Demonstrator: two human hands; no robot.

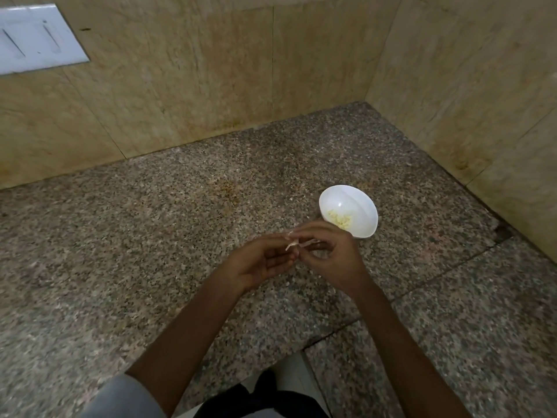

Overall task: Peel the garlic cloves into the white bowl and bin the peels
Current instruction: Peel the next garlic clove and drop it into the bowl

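Left hand (259, 263) and right hand (334, 260) together above granite counter (150, 236), fingertips of both pinching what looks like a half-peeled garlic clove (294, 245), white bowl (357, 199) just beyond, peeled cloves (340, 221) inside

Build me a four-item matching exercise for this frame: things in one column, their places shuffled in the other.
Things
1. white bowl
2. peeled garlic
3. garlic peel
4. white wall plate

Places
a. pinched between the left hand and right hand
b. upper left, on the tiled wall
c. on the granite counter, just beyond the right hand
d. inside the bowl

Pairs: 1-c, 2-d, 3-a, 4-b
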